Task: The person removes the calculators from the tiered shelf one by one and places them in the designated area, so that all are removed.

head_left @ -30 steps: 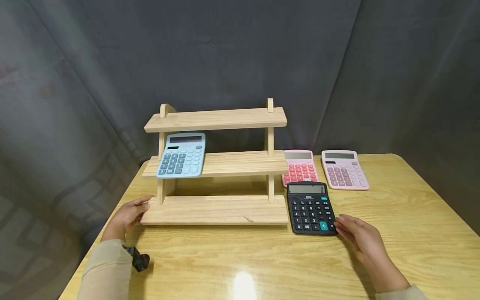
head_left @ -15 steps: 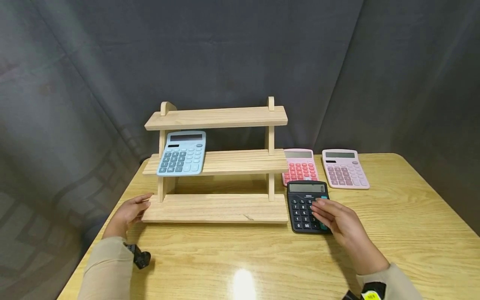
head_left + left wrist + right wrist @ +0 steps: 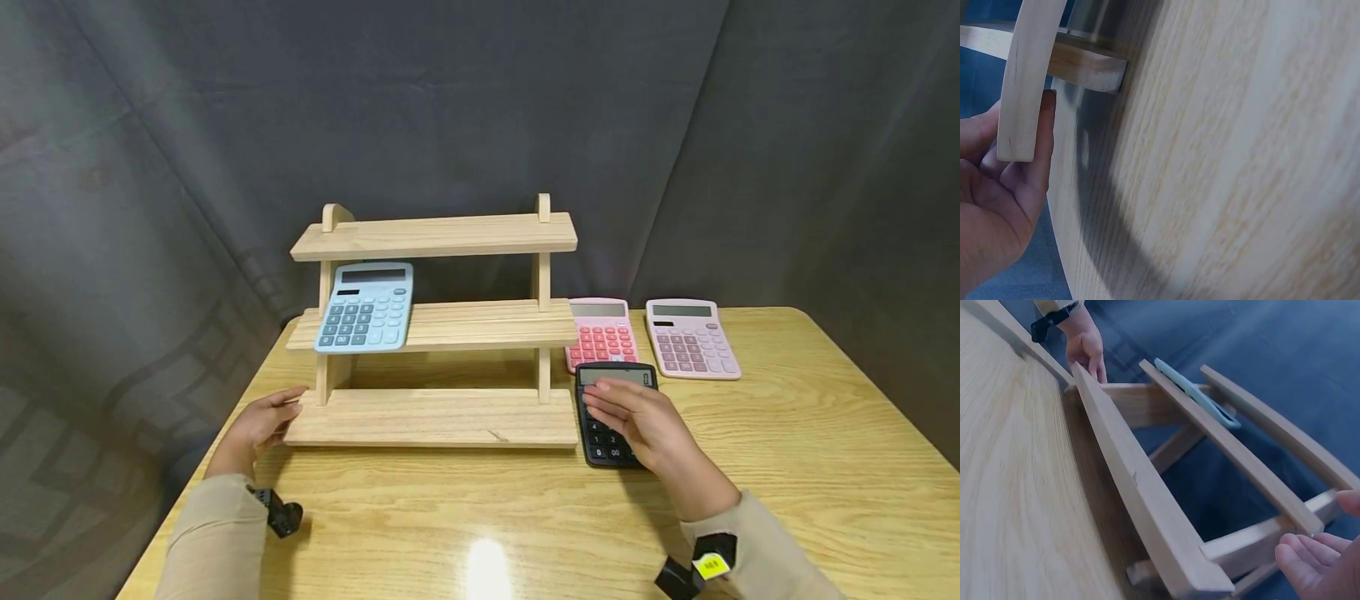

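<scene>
A three-tier wooden display rack (image 3: 431, 417) stands on the table, with a light blue calculator (image 3: 365, 307) leaning on the left of its middle shelf. My left hand (image 3: 258, 425) holds the left end of the bottom shelf; in the left wrist view, the board end (image 3: 1019, 119) lies between thumb and fingers. My right hand (image 3: 637, 417) is above a black calculator (image 3: 600, 437), covering part of its keys. Its slightly bent fingers hold nothing and point at the rack's right side. In the right wrist view, the fingertips (image 3: 1291, 553) are close to the middle shelf's end; contact cannot be told.
A pink calculator (image 3: 602, 337) lies behind the black one, partly hidden by the rack. To its right is a pale pink calculator (image 3: 692, 337). A dark curtain (image 3: 450, 108) hangs behind the wooden table (image 3: 420, 517).
My right hand has let go of the black calculator's lower right corner and moved left over it toward the rack. My left hand stays on the bottom shelf.
</scene>
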{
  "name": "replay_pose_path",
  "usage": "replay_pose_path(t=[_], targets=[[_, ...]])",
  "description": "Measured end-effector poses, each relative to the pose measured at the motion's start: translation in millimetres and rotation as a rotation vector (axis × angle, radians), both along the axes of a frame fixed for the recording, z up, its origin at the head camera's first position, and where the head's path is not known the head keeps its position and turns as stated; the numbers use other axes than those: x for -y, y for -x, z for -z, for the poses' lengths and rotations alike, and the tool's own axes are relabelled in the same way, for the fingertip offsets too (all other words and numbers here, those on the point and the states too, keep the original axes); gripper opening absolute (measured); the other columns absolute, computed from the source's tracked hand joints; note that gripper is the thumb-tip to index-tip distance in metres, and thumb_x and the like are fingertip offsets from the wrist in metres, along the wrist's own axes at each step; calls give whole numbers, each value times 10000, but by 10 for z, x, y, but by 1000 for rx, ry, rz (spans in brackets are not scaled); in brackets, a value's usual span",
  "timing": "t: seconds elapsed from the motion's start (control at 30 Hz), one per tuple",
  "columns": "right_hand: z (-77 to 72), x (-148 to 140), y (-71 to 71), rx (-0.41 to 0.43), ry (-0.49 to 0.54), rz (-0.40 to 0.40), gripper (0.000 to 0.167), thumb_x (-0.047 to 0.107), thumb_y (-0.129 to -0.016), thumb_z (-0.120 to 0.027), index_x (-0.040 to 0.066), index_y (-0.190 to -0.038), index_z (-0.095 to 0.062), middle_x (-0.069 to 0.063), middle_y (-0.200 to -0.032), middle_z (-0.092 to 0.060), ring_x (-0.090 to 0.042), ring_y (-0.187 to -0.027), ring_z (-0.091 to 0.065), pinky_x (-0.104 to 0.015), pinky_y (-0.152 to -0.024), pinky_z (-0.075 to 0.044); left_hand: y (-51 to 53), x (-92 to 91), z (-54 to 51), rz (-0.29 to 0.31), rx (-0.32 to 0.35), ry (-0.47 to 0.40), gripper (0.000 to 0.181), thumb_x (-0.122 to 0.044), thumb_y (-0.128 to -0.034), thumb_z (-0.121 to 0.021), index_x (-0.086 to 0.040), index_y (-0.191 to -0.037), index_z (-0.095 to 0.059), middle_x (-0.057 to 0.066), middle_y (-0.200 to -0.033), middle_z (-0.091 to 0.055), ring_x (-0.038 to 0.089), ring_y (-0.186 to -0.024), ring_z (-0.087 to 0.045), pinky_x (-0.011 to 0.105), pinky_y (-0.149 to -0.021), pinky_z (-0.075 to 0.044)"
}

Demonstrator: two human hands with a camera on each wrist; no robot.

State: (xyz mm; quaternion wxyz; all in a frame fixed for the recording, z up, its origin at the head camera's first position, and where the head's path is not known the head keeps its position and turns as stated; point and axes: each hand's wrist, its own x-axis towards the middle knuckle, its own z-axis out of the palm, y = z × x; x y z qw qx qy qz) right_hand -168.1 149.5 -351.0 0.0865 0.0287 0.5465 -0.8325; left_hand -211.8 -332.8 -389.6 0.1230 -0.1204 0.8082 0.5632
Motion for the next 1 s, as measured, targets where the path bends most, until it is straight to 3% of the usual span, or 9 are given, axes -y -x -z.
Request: replay_pose_path(t=[0.3,0.53,0.77,1.0], targets=[[-105,188,109,-1,35,-81,144,25,-860,-503,-30,-991,-520,-105,-912,-605,-210,-889,-578,-324,-809,-416,34,8,20,2,1,-22,515,-134,-913,-429,18,-1350,-205,-48,-857,-547,65,-697,-535,285,-618,-439],[-181,358,183,-21,68,-119,97,10,-864,-485,31,-878,-579,-104,-868,-616,-205,-832,-597,-328,-771,-438,34,7,19,-3,0,-28,502,-116,-917,-414,23,-1350,-201,-82,-777,-541,67,-668,-529,278,-595,-434],[-168,571,252,2,109,-135,136,-14,-858,-476,40,-844,-600,-111,-848,-617,-209,-803,-604,-321,-749,-449,32,-5,0,-18,1,-52,503,-100,-911,-415,36,-1345,-201,-86,-788,-539,61,-667,-529,273,-597,-441],[-153,778,279,33,129,-130,128,-32,-852,-466,10,-867,-586,-124,-839,-614,-216,-795,-604,-341,-759,-443,39,14,14,3,19,-55,506,-82,-905,-413,57,-1339,-194,-56,-810,-553,81,-673,-543,289,-603,-450]])
